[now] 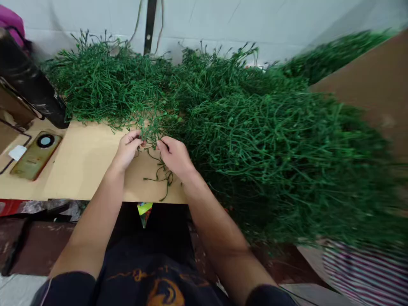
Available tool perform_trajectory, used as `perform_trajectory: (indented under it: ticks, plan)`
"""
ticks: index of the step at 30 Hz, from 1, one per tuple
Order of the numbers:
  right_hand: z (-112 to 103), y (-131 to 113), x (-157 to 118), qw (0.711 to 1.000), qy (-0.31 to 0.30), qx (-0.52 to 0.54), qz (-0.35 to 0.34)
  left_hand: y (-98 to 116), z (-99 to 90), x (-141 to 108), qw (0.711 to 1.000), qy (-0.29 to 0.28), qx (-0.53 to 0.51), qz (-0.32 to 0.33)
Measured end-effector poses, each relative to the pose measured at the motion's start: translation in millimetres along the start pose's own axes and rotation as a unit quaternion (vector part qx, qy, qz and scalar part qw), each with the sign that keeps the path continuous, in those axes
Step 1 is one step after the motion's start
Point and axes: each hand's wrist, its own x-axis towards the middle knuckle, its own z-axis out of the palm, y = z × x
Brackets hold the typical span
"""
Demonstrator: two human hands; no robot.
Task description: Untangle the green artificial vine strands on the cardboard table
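Presently, left hand [126,148] and right hand [176,156]: grip pinched together on green strands [152,137]. Heap [270,136] at three o'clock; phone [35,155] at nine.

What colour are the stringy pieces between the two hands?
The stringy pieces are green, seen in the head view.

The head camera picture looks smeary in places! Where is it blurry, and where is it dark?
In the head view, the tangled heap of thin green strands smears at its right end and darkens along its lower side; in the head view, the flat brown panel at the right edge looks soft, while the bare left hand and bare right hand show fairly clearly.
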Motion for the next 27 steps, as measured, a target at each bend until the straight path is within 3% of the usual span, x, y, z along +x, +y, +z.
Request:
perform_trajectory:
  ticks: [3, 7, 15, 21, 27]
  plan:
    - [2, 4, -2, 1.000, 0.009, 0.014, 0.013, -4, -2.9, 0, 1.000, -0.020, -0.006, -0.012]
    - [5, 6, -4, 1.000, 0.016, 0.008, -0.018, -10, -5.3, 1, 0.999, -0.024, 0.041, 0.017]
    - [16, -1, -15, 0.992, -0.037, 0.001, -0.125, -16, -6.4, 9, 0.989, 0.026, 0.135, 0.049]
    - [20, -11, -25, 0.989, -0.016, -0.005, -0.149, -25, -2.4, 15, 0.982, 0.066, 0.166, 0.064]
    - [14, -4, -35, 0.991, 0.012, 0.028, -0.134, -38, 2.1, 19, 0.970, 0.078, 0.213, 0.092]
